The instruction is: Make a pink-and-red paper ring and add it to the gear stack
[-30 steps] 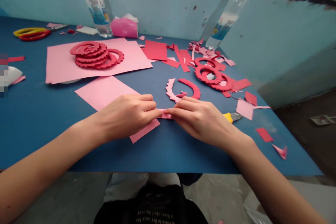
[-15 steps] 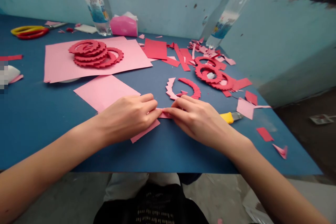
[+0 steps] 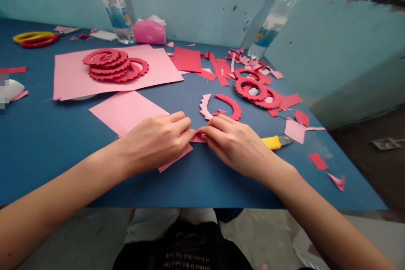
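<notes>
Close together at the middle of the table, my left hand (image 3: 161, 137) and my right hand (image 3: 236, 141) both pinch a small piece of pink paper (image 3: 199, 138). Only its middle shows between the fingertips; the rest is hidden. A pink paper strip (image 3: 175, 161) sticks out under my left hand, and a square pink sheet (image 3: 131, 112) lies partly beneath it. Just beyond my right fingers is a curved chain of folded paper (image 3: 234, 107), part pink and part red. A yellow-handled cutter (image 3: 272, 142) lies beside my right hand, its handle partly covered.
Red folded-paper rings (image 3: 107, 65) are stacked on a large pink sheet (image 3: 69, 80). More red rings (image 3: 253, 88) and paper scraps (image 3: 247, 60) lie at the right. Scissors (image 3: 38, 39), two plastic bottles (image 3: 118, 12) and a pink tissue pack (image 3: 149, 31) stand or lie along the back.
My right fingers have shifted slightly on the pink paper, and its edge between the fingertips looks a little more raised. Otherwise the table looks the same.
</notes>
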Available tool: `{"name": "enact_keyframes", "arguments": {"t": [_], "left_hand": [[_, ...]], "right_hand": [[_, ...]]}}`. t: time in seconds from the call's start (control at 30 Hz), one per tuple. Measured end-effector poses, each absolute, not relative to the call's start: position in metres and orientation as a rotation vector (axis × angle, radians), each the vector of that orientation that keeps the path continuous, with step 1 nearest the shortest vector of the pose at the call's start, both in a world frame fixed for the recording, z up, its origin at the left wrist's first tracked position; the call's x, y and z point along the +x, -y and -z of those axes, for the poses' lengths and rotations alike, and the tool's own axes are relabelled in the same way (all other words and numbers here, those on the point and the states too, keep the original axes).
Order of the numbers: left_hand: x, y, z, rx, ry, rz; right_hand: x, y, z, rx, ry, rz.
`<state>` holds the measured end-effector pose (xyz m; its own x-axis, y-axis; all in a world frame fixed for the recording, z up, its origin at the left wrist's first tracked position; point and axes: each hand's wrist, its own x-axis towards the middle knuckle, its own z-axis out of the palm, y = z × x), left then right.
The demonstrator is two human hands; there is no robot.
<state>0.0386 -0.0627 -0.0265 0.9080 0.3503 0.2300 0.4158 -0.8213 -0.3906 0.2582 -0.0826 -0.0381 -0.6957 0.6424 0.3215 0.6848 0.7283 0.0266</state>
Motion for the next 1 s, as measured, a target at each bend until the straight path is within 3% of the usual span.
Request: {"name": "enact_keyframes", "arguments": {"t": [1.0], "left_hand": [[0.026, 0.059, 0.023, -2.645, 0.661, 0.308]], "right_hand": [[0.267, 0.084, 0.036, -1.092, 2.557, 0.257]]}}
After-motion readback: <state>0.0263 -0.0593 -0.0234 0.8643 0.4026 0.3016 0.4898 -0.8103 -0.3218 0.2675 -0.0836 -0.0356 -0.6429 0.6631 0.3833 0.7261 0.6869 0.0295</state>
